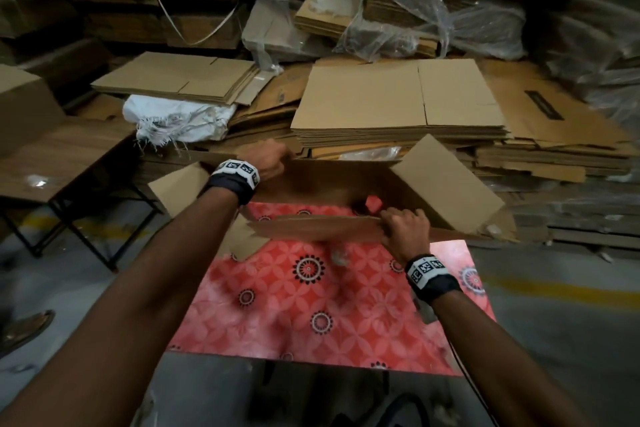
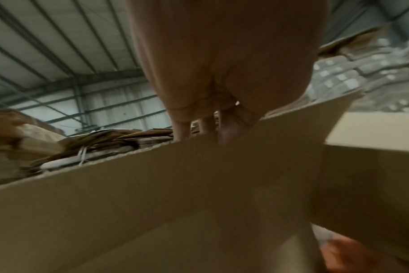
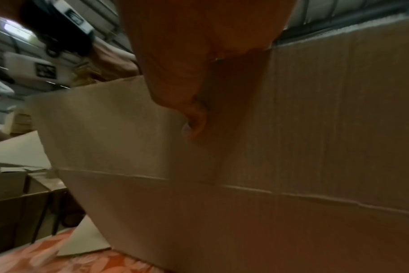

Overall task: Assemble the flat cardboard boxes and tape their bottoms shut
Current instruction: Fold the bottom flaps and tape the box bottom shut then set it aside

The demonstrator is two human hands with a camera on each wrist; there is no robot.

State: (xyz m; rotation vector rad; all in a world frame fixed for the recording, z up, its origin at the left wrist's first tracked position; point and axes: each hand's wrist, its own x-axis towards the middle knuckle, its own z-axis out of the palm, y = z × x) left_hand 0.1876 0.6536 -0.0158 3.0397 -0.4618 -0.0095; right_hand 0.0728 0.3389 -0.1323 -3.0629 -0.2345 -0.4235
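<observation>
I see the box (image 1: 346,184) standing open on the red patterned table (image 1: 311,305); my left hand (image 1: 270,159) grips its far edge, my right hand (image 1: 403,229) grips its near flap.

A bench (image 1: 346,322) covered with a red cloth printed with pale petal shapes and black-and-white round medallions carries one thing: a half-opened brown corrugated cardboard box (image 1: 446,180). The box stands at the bench's far end, its flaps sticking up and outward. Nearer than the box, the cloth lies flat up to the bench's near edge, below which a grey concrete floor (image 1: 561,340) with a yellow line shows.
</observation>
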